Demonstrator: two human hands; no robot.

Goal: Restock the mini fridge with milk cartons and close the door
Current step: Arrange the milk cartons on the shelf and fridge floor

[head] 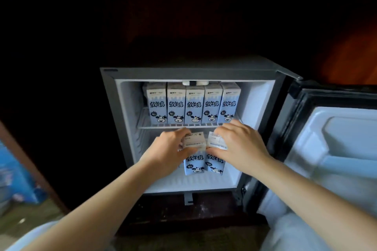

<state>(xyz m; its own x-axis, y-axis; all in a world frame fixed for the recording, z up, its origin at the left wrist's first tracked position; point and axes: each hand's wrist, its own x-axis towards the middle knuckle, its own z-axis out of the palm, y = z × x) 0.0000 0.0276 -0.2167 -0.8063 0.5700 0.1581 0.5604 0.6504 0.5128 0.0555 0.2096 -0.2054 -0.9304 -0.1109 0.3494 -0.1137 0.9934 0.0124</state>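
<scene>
The mini fridge (126,149) stands open in a dark cabinet, lit inside. Several pale blue milk cartons (193,106) with a cow print stand in a row on the upper wire shelf (142,123). In the lower compartment, my left hand (169,149) grips the top of one upright carton (193,163). Right beside it, my right hand (238,142) grips the top of a second carton (216,164). Both cartons stand side by side on or just above the fridge floor. The door (334,149) hangs wide open to the right.
A blue box (14,173) sits blurred on the floor at the far left, behind a wooden cabinet edge (34,169). The door's inner shelf (346,161) shows nothing in it. The fridge floor has free room left and right of the two held cartons.
</scene>
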